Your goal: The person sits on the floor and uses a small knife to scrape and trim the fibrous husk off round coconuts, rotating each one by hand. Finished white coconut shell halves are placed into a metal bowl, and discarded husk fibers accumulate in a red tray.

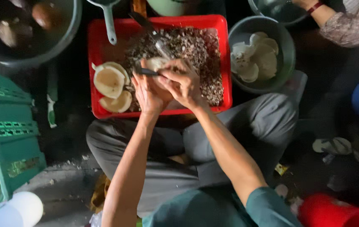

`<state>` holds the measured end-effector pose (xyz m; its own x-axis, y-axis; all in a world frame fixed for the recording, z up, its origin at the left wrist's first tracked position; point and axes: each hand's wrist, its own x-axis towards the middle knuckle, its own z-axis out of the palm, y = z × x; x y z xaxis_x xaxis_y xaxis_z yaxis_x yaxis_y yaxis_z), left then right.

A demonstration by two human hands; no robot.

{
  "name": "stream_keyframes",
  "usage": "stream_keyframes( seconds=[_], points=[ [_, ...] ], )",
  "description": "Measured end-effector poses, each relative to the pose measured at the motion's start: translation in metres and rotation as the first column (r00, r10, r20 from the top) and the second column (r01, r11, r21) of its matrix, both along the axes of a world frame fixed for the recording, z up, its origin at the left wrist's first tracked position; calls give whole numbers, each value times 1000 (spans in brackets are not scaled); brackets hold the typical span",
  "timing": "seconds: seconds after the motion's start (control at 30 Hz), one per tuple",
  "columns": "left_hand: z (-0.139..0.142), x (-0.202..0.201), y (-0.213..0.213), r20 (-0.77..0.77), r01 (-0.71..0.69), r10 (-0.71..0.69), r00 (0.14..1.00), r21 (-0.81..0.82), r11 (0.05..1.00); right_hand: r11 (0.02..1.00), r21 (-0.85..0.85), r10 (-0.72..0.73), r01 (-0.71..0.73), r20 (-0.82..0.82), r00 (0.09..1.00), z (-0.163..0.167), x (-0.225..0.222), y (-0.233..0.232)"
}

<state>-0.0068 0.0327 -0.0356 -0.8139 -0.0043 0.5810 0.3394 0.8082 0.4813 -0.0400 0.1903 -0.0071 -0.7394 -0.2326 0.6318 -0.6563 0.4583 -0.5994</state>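
**Over the red tray, two hands pare a pale coconut piece**

Above the red tray (99,50), near its middle, both hands meet around one pale piece of coconut flesh (156,63). The left hand (148,94) is closed around a dark-handled knife (146,72), whose handle pokes out toward the tray's left side; the blade is hidden behind the fingers. The right hand (183,86) is curled tight on the coconut piece, cupping it from the tray's right side, thumb close to where the blade must sit.

Inside the tray, a heap of brown shavings (192,46) fills the right half, and three unpared coconut pieces (110,82) with brown rims lie in the left half. Just right of the tray stands a grey bowl (286,40) holding white pared pieces (257,61). A pan with a pale handle (110,25) reaches over the tray's far edge. Left of the tray sits a green crate (7,130). Another person's arm (322,12) shows well to the right of the tray, beyond the bowl.

The risk, as I judge it, is the knife slipping: the flesh looks smooth and likely wet, and the right thumb lies close to the cutting path, so a hard push could bring the edge onto the fingers. A loose grip could also drop the piece into the shavings
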Motion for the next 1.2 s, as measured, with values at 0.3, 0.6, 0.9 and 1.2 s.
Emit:
stream_keyframes(
  seconds=[0.3, 0.6, 0.9, 1.2],
  points=[
    [-4, 1, 4, 267, -104, 64, 962, 137, 985, 965, -262, 27, 4, 114, 993, -25, 0, 5],
    [15, 10, -8, 262, 28, -125, 957, 345, 938, 852, -479, 55, 209, 479, 876, -86, -1, 17],
    [36, -3, -21, 128, 226, -232, 964, 63, 972, 531, -754, 250, 387, 575, 779, -79, -9, 28],
    [28, -9, -18, 192, 200, -206, 960, 49, 979, 970, -229, -20, 87, 281, 960, -17, 2, 16]
  ],
)
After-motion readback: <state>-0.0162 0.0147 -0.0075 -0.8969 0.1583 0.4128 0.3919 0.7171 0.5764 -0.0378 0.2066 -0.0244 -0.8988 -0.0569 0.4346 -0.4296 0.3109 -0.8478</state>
